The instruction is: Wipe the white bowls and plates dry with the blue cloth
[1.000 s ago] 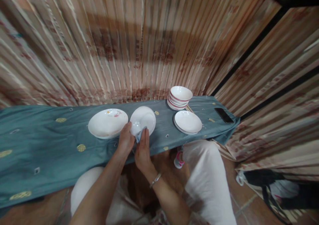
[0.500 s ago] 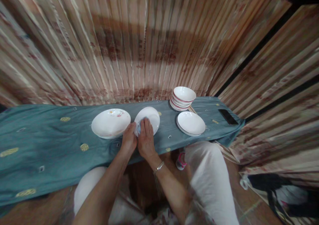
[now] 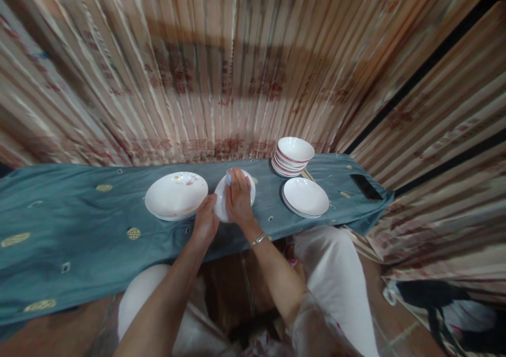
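A white plate is tilted up a little in front of me, between a large patterned dish and a stack of plates. My left hand grips its left edge, thumb on the rim and fingers underneath. On the plate's face lies my right hand, with a small pale blue cloth pressed under its fingers; most of the cloth is hidden. A bracelet circles my right wrist.
Left of the plate is the oval floral dish. To the right stand stacked bowls, stacked plates and a dark phone on the green tablecloth. Pleated curtains hang behind.
My right hand has moved up and slightly right across the plate, taking the cloth toward the far rim. My left hand still holds the left edge.
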Demonstrator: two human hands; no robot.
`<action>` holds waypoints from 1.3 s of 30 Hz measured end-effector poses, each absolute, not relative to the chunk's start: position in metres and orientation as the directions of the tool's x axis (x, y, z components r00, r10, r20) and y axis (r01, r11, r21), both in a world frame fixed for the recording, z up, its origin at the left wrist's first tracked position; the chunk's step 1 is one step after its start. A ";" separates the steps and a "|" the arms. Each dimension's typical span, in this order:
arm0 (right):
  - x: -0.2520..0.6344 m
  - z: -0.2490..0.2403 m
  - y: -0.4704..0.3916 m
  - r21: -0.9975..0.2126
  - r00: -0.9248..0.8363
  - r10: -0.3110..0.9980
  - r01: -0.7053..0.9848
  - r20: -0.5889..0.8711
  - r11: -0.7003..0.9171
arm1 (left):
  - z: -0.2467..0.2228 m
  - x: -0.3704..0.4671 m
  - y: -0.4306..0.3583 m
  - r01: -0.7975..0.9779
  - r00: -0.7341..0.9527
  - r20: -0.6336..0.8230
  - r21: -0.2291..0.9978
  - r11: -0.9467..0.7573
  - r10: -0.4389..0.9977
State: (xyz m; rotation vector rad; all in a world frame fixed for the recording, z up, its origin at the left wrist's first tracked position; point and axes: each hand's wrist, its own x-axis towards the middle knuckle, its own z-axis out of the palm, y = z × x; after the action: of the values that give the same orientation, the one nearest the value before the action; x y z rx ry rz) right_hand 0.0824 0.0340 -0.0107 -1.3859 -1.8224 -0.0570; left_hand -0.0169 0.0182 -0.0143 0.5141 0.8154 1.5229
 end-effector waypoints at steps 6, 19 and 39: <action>0.092 -0.019 0.055 -0.468 0.034 0.752 0.801 0.658 0.374 | -0.014 -0.017 0.018 -0.672 -0.126 -0.154 0.740 0.030 0.980; 0.117 -0.054 0.088 -0.806 0.373 0.831 0.574 0.412 0.142 | -0.021 -0.021 0.019 -0.665 -0.162 -0.197 0.746 0.040 0.967; 0.077 -0.092 0.019 -0.907 0.490 0.822 0.414 0.290 0.074 | -0.018 -0.017 0.025 -0.660 -0.202 -0.229 0.750 0.041 0.952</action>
State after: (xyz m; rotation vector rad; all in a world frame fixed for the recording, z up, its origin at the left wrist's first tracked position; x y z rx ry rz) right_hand 0.0775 0.0188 -0.0919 -1.5448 -1.1102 0.4286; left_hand -0.0170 0.0253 -0.0181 0.4289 0.9127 1.5446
